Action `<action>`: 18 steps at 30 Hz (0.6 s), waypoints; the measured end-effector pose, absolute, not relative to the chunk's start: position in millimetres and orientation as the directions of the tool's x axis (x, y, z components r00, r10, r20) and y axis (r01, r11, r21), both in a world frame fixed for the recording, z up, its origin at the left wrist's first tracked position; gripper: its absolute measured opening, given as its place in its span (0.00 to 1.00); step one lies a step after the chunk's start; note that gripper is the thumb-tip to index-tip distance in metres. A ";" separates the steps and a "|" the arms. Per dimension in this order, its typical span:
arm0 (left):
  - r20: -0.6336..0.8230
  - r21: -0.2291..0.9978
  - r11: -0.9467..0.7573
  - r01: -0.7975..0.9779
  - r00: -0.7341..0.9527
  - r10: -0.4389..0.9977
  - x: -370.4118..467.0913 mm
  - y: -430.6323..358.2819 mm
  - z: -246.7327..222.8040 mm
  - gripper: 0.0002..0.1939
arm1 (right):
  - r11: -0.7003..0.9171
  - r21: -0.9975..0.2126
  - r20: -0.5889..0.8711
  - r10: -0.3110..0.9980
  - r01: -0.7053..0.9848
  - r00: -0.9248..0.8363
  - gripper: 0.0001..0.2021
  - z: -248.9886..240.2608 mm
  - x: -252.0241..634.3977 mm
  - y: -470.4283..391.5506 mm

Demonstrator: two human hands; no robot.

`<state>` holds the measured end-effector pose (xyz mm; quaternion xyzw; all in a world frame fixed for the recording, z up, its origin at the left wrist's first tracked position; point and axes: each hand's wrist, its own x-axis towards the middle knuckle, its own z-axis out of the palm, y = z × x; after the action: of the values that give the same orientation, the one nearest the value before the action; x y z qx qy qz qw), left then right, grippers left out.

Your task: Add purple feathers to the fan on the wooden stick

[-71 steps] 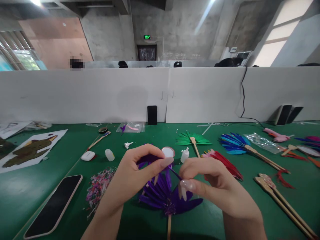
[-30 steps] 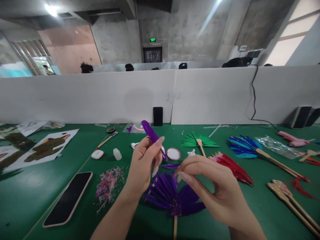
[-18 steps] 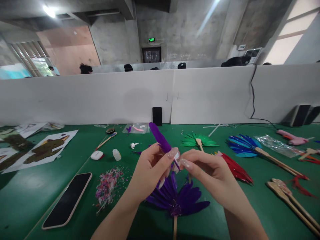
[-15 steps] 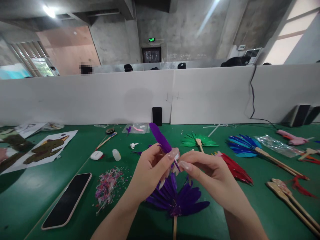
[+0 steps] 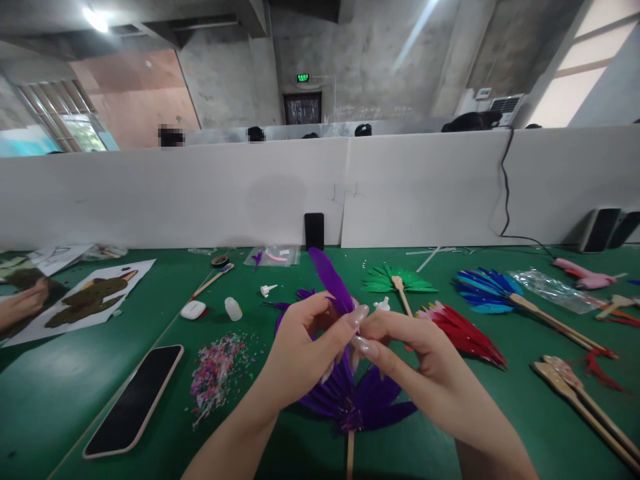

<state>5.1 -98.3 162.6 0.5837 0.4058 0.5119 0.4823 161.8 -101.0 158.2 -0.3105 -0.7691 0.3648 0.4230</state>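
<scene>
A single purple feather (image 5: pixel 331 279) stands tilted up to the left between my two hands. My left hand (image 5: pixel 313 343) is closed, pinching it near its lower part between thumb and fingers. The fingers of my right hand (image 5: pixel 407 347) are pressed together at the feather's lower end, touching the left fingertips; the quill itself is hidden there. Just below both hands lies a fan of purple feathers (image 5: pixel 350 407) on a wooden stick (image 5: pixel 350 453), its upper part partly covered by my hands.
Left are a phone (image 5: pixel 135 400), colored scraps (image 5: pixel 220 373), a small bottle (image 5: pixel 233 309) and a white case (image 5: pixel 193 310). Right lie green (image 5: pixel 397 280), red (image 5: pixel 465 337) and blue feather fans (image 5: pixel 483 291), wooden sticks (image 5: pixel 585 407) and a pink glue gun (image 5: pixel 585 273). Another person's hand (image 5: pixel 25 307) is far left.
The feather has shifted slightly right and its lower end is now covered by my fingers. My hands have drawn closer together. Another person's hand shows more fully at the far left.
</scene>
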 end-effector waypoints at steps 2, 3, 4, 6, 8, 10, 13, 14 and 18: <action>0.176 0.984 -0.179 0.000 0.172 0.969 2.9 -98.4 159.7 0.13 | 0.536 -0.832 0.421 0.779 0.144 -0.465 0.11 157.8 161.6 -102.5; 0.163 0.986 -0.166 0.001 0.188 0.968 2.0 -98.5 158.4 0.13 | 0.536 -0.834 0.425 0.777 0.133 -0.465 0.11 157.5 161.5 -102.7; 0.154 0.988 -0.156 -0.004 0.203 0.967 1.3 -98.7 157.4 0.14 | 0.534 -0.836 0.428 0.779 0.127 -0.458 0.11 157.1 161.4 -102.7; 0.142 0.990 -0.137 -0.037 0.227 0.964 1.0 -99.0 156.2 0.15 | 0.535 -0.836 0.441 0.788 0.123 -0.429 0.11 156.5 161.6 -101.7; 0.135 0.990 -0.122 -0.073 0.222 0.966 1.8 -98.7 156.1 0.15 | 0.534 -0.837 0.445 0.792 0.120 -0.417 0.12 156.2 162.3 -100.2; 0.135 0.988 -0.117 -0.099 0.205 0.969 3.1 -97.8 156.7 0.15 | 0.532 -0.839 0.438 0.786 0.116 -0.437 0.12 156.5 163.1 -98.9; 0.140 0.987 -0.121 -0.108 0.189 0.972 5.0 -96.5 158.7 0.16 | 0.524 -0.840 0.416 0.788 0.141 -0.454 0.10 157.0 164.1 -97.7; 0.143 0.987 -0.127 -0.099 0.184 0.972 5.5 -96.3 159.5 0.16 | 0.522 -0.838 0.412 0.795 0.157 -0.446 0.10 157.1 164.3 -97.3; 0.192 0.981 -0.195 0.005 0.139 0.971 6.3 -96.8 161.8 0.15 | 0.524 -0.826 0.405 0.809 0.208 -0.427 0.07 156.9 165.2 -95.5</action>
<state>6.3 -96.8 161.8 0.5843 0.4177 0.5058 0.4778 165.2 -95.5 156.9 -0.3322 -0.7652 0.3576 0.4198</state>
